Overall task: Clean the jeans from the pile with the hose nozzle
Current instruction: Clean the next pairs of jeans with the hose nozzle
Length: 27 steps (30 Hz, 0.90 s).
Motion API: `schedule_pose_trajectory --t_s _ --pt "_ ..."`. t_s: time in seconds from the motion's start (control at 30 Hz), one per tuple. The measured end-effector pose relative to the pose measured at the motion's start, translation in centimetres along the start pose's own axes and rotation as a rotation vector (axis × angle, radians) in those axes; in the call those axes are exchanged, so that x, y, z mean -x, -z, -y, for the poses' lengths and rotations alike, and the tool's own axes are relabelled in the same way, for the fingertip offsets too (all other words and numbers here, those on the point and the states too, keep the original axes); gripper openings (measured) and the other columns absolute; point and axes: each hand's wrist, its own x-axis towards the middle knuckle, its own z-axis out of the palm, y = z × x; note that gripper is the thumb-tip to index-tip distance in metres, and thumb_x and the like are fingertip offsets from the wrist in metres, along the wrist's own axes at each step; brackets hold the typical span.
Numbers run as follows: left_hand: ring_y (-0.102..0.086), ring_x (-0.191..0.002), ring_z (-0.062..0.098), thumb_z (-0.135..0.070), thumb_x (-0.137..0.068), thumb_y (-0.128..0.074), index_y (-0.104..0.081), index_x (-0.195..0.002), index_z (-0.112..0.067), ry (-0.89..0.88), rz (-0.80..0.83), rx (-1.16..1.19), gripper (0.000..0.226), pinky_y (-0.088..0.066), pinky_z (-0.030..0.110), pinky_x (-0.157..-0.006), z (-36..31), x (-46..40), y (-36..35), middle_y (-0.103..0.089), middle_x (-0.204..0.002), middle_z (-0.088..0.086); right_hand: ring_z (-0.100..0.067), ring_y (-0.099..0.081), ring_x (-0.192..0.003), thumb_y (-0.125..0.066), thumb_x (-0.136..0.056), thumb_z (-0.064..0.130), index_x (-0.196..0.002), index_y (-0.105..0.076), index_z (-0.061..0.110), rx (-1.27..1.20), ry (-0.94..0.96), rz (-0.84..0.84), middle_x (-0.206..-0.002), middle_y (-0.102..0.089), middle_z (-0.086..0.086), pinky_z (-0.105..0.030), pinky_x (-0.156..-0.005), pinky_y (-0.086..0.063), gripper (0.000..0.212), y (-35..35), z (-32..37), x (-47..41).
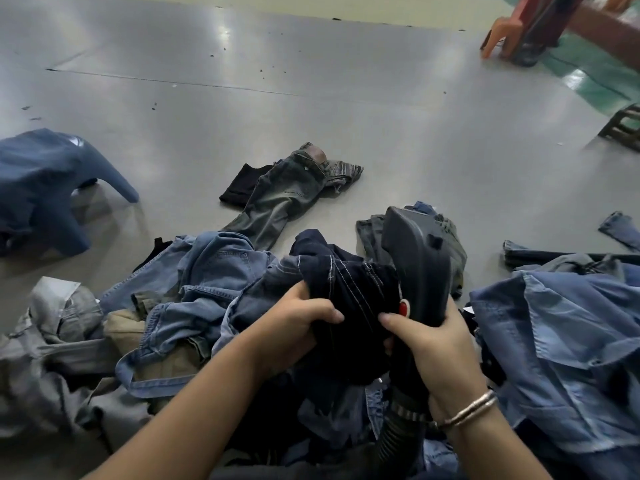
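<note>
Here the left hand clutches dark jeans just beside the nozzle gripped by the right hand.

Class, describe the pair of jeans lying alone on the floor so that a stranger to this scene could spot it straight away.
Start at the denim pile in front of the person and look beyond its far edge onto the bare grey floor. There lone jeans lie spread flat, partly over a black cloth. Unlike the blue heap, they are faded grey-green with a brown waistband patch.
</note>
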Motion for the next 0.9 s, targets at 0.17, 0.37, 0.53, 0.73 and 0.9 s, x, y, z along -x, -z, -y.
schedule_pose_trajectory --t_s 0.17,0.37,0.53,0.73,0.9 --pt "-0.071 -0.081 0.023 0.002 -0.083 -0.061 -0.066 -0.099 -0.008 0.044 -0.303 -0.145 0.019 -0.059 0.033 -0.072 0.5 -1.1 0.0 -0.073 -0.092 0.012 -0.010 -0.061 -0.053 -0.078 -0.071 0.000 -0.086 -0.056 0.017 0.060 0.170 -0.091 -0.063 -0.063 0.005 -0.022 -0.051 -0.052 0.032 0.0 -0.1 0.1" --pt "-0.050 -0.075 -0.007 -0.029 -0.077 -0.067 -0.039 -0.101 -0.027 -0.440 -0.730 -1.024 0.037 -0.037 0.007 -0.064 0.3 -0.8 1.0 -0.049 -0.085 -0.020 -0.008 -0.062 -0.060 -0.081 -0.065 0.017 -0.082 -0.055 0.037 0.128 0.339 -0.122 -0.070 -0.064 0.009 -0.019 -0.058 -0.054 0.037 -0.2 -0.1 0.2" --pt "-0.060 -0.061 0.009 -0.014 -0.094 -0.053 -0.066 -0.068 -0.012 -0.132 -0.486 -0.385 0.028 -0.051 0.022 -0.060 -0.5 -0.5 1.6 -0.065 -0.065 -0.001 -0.009 -0.063 -0.060 -0.081 -0.068 0.002 -0.085 -0.060 0.025 -0.018 0.229 -0.199 -0.067 -0.065 0.009 -0.023 -0.056 -0.053 0.035 1.2 0.0 -1.2" --pt "-0.069 -0.062 0.014 -0.019 -0.078 -0.054 -0.071 -0.083 -0.006 -0.076 -0.202 0.624 0.022 -0.060 0.026 -0.061 -0.9 -0.8 0.8 -0.072 -0.076 0.005 -0.013 -0.059 -0.045 -0.076 -0.071 -0.004 -0.082 -0.058 0.014 -0.226 0.062 -0.205 -0.056 -0.061 0.003 -0.025 -0.043 -0.048 0.028 1.6 0.4 -2.2" --pt "-0.067 -0.077 0.015 -0.016 -0.079 -0.054 -0.063 -0.110 -0.017 -0.038 -0.105 0.431 0.032 -0.055 0.030 -0.073 0.2 -1.0 0.3 -0.072 -0.094 0.003 -0.013 -0.061 -0.051 -0.075 -0.071 -0.006 -0.085 -0.059 0.014 -0.283 0.078 -0.228 -0.061 -0.062 0.004 -0.024 -0.048 -0.050 0.029 1.4 0.3 -2.2"
